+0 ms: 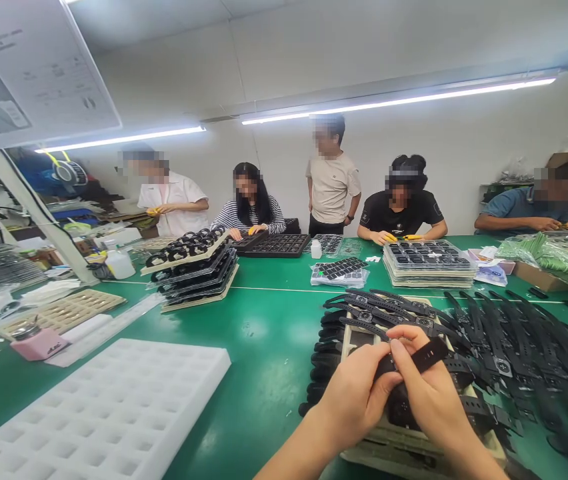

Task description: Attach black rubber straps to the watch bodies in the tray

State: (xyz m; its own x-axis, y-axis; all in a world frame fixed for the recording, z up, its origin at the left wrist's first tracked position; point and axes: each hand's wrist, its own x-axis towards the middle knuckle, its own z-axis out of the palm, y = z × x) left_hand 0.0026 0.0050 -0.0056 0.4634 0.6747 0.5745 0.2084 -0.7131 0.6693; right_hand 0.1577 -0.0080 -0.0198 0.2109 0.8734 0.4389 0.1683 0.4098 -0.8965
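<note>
Above a stack of beige trays full of black watches (409, 313), both hands are close together on one black watch strap (427, 357). My left hand (357, 390) pinches its left part between thumb and fingers. My right hand (424, 383) has its thumb and forefinger closed on the middle, and the strap's holed end sticks out to the right. The watch body, if there is one, is hidden by the fingers. More black watches with long straps (509, 353) lie in rows on the green table, right of the stack.
A white foam tray (99, 407) with square pockets lies at the left. Behind it are a pink dispenser bottle (39, 341) and stacked trays (197, 270). Across the green table (259, 333), several people work; one stands. More stacked trays (427, 263) and green bags (554, 257) sit at the far right.
</note>
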